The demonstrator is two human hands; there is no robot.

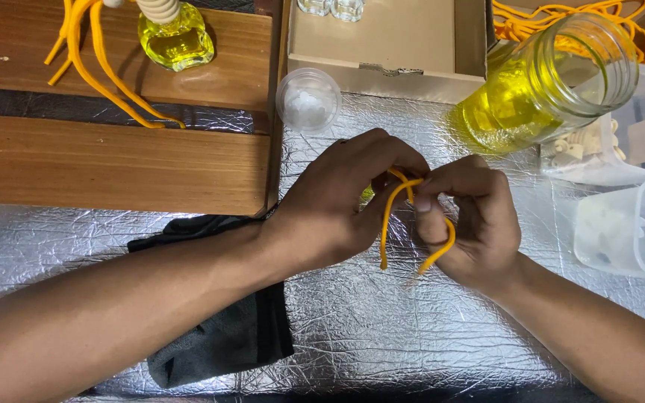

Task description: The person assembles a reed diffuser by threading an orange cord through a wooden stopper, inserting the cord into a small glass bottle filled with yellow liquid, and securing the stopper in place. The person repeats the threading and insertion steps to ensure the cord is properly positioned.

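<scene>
- Left hand [337,201] curls closed around something small and yellowish, mostly hidden, with the cord [393,216] looped over its fingers.
- Right hand [472,224] pinches the cord's other strand shut, just beside ours on the left.
- We see the cord between both hands, loose ends hanging toward us over the foil [352,313].
- Jar [554,75] lies tilted beyond the right hand.

We look down on a work surface covered in crinkled silver foil [382,328], which catches bright light from above. At the upper left we see two wooden boards [113,164] lying side by side on it. A dark cloth [225,343] lies over the foil near the front edge. No walls, floor or windows show; the light seems artificial.
</scene>
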